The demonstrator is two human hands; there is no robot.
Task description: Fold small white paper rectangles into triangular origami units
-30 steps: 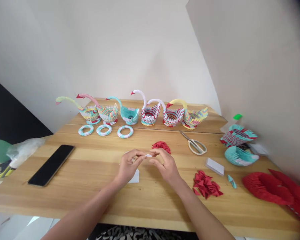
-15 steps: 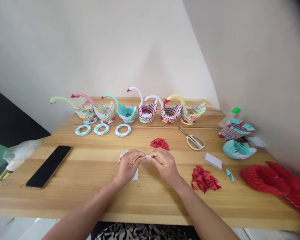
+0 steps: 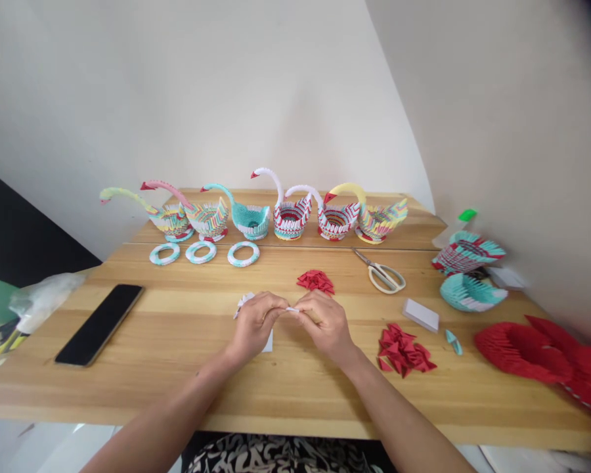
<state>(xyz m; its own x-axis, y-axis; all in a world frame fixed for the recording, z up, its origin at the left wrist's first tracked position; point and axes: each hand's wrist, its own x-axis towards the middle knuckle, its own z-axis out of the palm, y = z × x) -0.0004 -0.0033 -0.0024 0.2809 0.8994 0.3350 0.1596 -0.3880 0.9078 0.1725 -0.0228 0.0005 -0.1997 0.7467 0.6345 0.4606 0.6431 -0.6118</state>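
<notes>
Between my two hands is a small folded piece of white paper (image 3: 292,309), pinched at both ends above the middle of the table. My left hand (image 3: 257,323) closes thumb and fingers on its left end. On its right end, my right hand (image 3: 325,322) grips the same way. Partly hidden behind my left hand lie some white folded pieces (image 3: 243,301) and a white paper sheet (image 3: 268,343). Just beyond my right hand is a small pile of red folded paper triangles (image 3: 316,280); a larger red pile (image 3: 404,350) lies to its right.
Several folded-paper swans (image 3: 250,220) line the back, with paper rings (image 3: 243,253) before them. Scissors (image 3: 385,276), a white paper stack (image 3: 420,315), a teal paper bowl (image 3: 471,293) and a red paper model (image 3: 522,351) are on the right. A phone (image 3: 100,325) lies left.
The white paper between my fingertips looks thinner and slightly turned. Both hands hold nearly the same place, and the whole view has shifted a little.
</notes>
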